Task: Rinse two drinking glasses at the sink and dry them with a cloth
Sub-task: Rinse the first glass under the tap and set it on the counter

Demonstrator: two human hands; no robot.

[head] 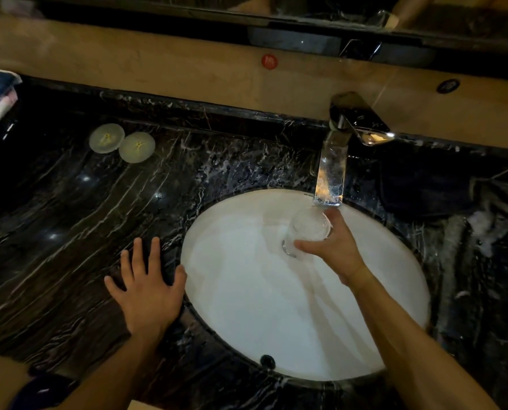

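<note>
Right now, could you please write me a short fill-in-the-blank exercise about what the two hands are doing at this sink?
1. The right hand holds a drinking glass under the ____.
2. The left hand rests flat on the dark marble ____.
3. Two round coasters lie to the ____ of the white sink basin.
4. The fingers of the left hand are ____.

Missing words: faucet; countertop; left; spread

Glossy black marble countertop [69,217], streaked with white veins, and a smooth white ceramic basin [246,291] set in it. Mirror-bright chrome on the faucet [332,173]; clear, wet glass [307,229] beneath it; a dark matt cloth [424,187] alongside.
</note>
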